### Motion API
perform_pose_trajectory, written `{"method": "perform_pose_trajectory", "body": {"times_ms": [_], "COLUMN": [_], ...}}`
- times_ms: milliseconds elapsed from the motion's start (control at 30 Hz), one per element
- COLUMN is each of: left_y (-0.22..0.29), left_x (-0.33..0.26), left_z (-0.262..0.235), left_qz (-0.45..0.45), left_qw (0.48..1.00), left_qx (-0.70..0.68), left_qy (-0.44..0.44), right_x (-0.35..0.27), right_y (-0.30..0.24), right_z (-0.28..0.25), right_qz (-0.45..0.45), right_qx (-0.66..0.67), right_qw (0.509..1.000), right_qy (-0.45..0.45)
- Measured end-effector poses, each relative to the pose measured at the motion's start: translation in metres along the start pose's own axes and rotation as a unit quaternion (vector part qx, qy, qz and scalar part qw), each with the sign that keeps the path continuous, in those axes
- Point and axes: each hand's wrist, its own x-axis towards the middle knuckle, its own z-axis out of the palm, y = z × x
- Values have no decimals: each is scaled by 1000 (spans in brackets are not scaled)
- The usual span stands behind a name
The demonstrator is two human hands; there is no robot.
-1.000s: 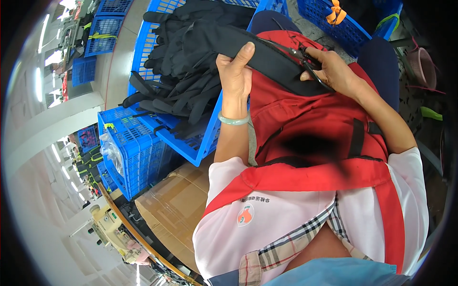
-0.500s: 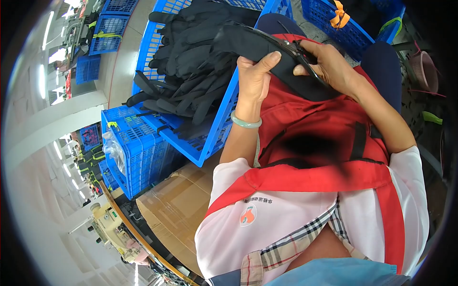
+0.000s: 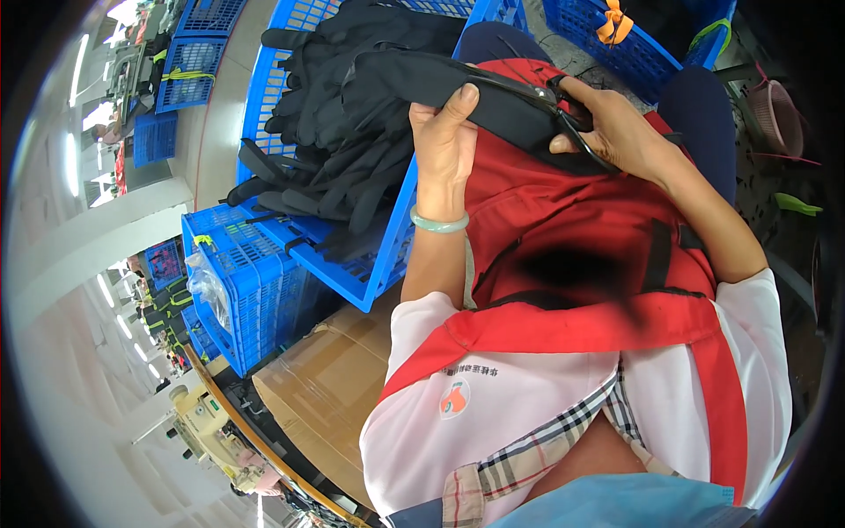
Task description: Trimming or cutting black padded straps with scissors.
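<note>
In my left hand (image 3: 446, 145), thumb on top, is a long flat black fabric piece (image 3: 506, 116) with a rounded far end. It stretches above the red apron (image 3: 563, 207) on my lap. My right hand (image 3: 623, 132) is closed round the dark handles of a pair of scissors (image 3: 543, 94). Their blades point left along the fabric's upper edge; whether they are parted is hard to see. Just beyond my left hand, many similar black pieces (image 3: 330, 141) lie heaped in a tilted blue plastic crate (image 3: 387, 255).
A second blue crate (image 3: 264, 290) stands at the left beside a cardboard box (image 3: 330, 378). At the upper right is another blue crate (image 3: 607, 44) with an orange tie. A pink basket (image 3: 779, 119) sits far right. A sewing machine (image 3: 207, 422) is at lower left.
My left hand has slid left along with the fabric piece, whose far end now reaches further over the heap. The scissors stay in my right hand, close along the fabric's edge.
</note>
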Motion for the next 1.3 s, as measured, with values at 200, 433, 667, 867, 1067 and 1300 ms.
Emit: {"method": "perform_pose_trajectory", "body": {"times_ms": [200,433,667,867,1067,1300], "left_y": [2,2,3,1,0,11], "left_x": [-4,-6,-8,-11,-11,8], "left_z": [7,5,9,6,11,16], "left_qz": [14,13,15,11,1,102], "left_qw": [1000,1000,1000,1000,1000,987], "left_qx": [20,15,3,4,-17,57], "left_qy": [-12,-3,1,-15,17,111], "right_x": [1,3,9,10,16,12], "right_y": [2,3,-15,-10,-18,-5], "right_z": [3,4,-5,6,0,-13], "right_qz": [-39,-34,-4,-69,6,-65], "right_qx": [-21,-10,-12,2,-9,98], "right_qw": [999,999,1000,996,1000,958], "right_qy": [18,28,-20,60,-17,262]}}
